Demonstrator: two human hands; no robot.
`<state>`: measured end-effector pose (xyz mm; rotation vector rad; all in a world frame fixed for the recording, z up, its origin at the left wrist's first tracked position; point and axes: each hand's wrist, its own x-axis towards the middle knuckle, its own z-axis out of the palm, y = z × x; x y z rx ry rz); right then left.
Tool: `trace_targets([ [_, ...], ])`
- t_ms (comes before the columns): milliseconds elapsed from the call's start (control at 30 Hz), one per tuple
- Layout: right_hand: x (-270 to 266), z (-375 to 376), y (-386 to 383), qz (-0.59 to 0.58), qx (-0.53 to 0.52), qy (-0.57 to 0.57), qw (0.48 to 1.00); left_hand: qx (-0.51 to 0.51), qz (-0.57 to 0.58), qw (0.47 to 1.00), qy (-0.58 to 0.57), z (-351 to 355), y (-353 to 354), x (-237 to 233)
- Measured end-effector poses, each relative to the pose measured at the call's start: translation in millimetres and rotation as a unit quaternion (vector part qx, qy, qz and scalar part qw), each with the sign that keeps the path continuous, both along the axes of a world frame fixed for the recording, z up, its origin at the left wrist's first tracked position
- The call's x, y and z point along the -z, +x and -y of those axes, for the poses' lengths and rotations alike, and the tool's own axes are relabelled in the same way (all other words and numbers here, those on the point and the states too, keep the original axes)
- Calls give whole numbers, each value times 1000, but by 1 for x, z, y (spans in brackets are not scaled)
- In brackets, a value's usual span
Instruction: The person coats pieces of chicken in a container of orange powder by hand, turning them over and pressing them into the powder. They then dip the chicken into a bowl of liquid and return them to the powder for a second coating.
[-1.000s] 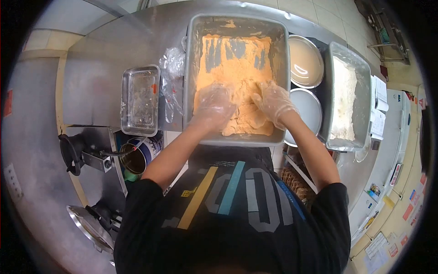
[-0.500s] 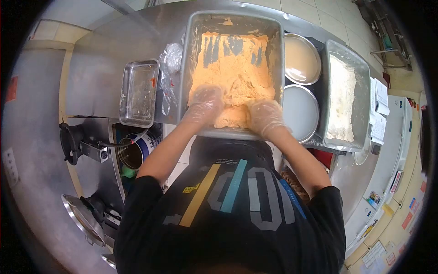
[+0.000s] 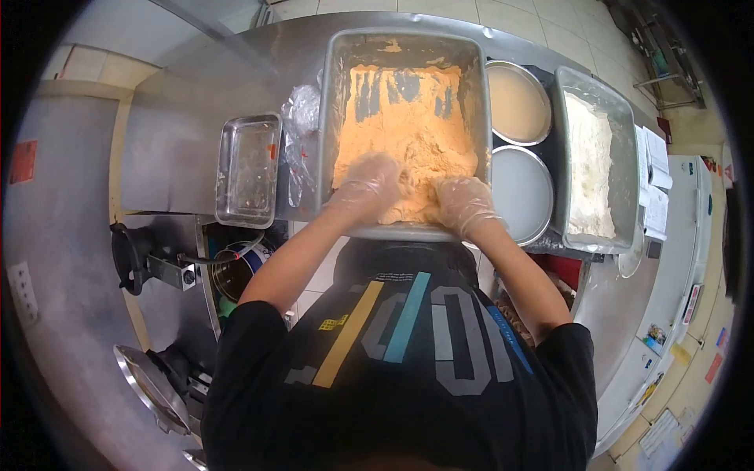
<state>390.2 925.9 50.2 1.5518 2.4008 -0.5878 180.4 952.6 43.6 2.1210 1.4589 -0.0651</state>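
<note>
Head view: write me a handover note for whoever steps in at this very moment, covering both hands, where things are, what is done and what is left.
Left hand: in a clear plastic glove, pressed into the orange crumbly mix at the near end of the large rectangular metal tray; grip unclear.
Right hand: gloved, in the same heap, beside the left.
Done: mix covers most of the tray.
Left: bare grey streaks at the far end; the near heap looks unlevelled.
Nearby: small rectangular metal tray to the left, two round metal pans to the right.
</note>
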Motion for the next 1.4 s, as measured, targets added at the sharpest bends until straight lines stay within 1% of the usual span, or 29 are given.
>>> trace_targets([
  [67, 19, -3, -7, 17, 7, -8, 1000, 21, 5, 1000, 22, 0, 6, 6],
  [100, 22, -5, -11, 24, 10, -12, 1000, 16, -9, 1000, 13, -2, 9, 13],
  [133, 22, -7, -11, 18, 40, -9, 999, 10, -21, 1000, 4, -2, 9, 19],
  [200, 12, -11, -4, 10, 102, -1, 995, -6, 38, 999, 19, 0, -1, 25],
  [233, -8, -13, 1, -54, 136, -26, 989, -14, 69, 997, 27, -1, -5, 25],
  [300, -56, -15, 9, -182, 200, -76, 960, -32, 86, 995, 26, -4, -20, 30],
  [333, -64, -15, 8, -221, 233, -80, 944, -40, 94, 995, 25, -5, -26, 30],
  [400, -71, -17, 5, -296, 295, -85, 904, 17, 37, 999, -23, -8, -29, 21],
  [433, -71, -19, 4, -237, 234, -29, 943, 36, 29, 999, -24, -8, -32, 24],
  [467, -58, -18, 5, -244, 242, -32, 939, 55, 20, 998, -25, -9, -35, 28],
  [500, -35, -16, 6, -252, 248, -33, 935, 66, 32, 997, -2, -9, -39, 49],
  [533, -18, -18, 7, -261, 253, -31, 931, 75, 43, 996, 24, -14, -42, 59],
  [633, -6, -15, 3, -194, 212, 35, 957, -61, 84, 992, -65, -24, -43, 32],
  [700, -19, -14, 0, -221, 241, 45, 944, -49, 124, 988, -77, -30, -52, 4],
  [733, -29, -12, -1, -234, 258, 48, 936, -43, 143, 985, -86, -30, -57, -2],
  [833, -45, -17, -3, -210, 245, 27, 946, -184, 279, 931, -147, -39, -69, 3],
  [933, -36, -18, -6, -284, 292, 34, 913, -222, 306, 921, -98, -39, -66, 10],
  [1000, -24, -17, -4, -242, 258, 70, 933, -227, 125, 962, -84, -45, -63, 17],
  [1033, -20, -18, -3, -223, 244, 92, 939, -221, 31, 972, -74, -50, -62, 17],
  [1067, -19, -17, -1, -221, 244, 90, 940, -143, 18, 989, -25, -53, -62, 17],
  [1133, -18, -14, -1, -217, 239, 79, 943, 11, -10, 998, 68, -53, -64, 13],
  [1233, -29, -12, -8, -208, 255, 71, 941, 90, -55, 994, 34, -56, -54, 17],
  [1333, -19, -12, -7, -191, 222, 106, 950, 171, -96, 980, 9, -66, -39, 16],
  [1400, -27, -8, -5, -194, 249, 87, 945, 160, -96, 981, -59, -67, -41, 7],
])
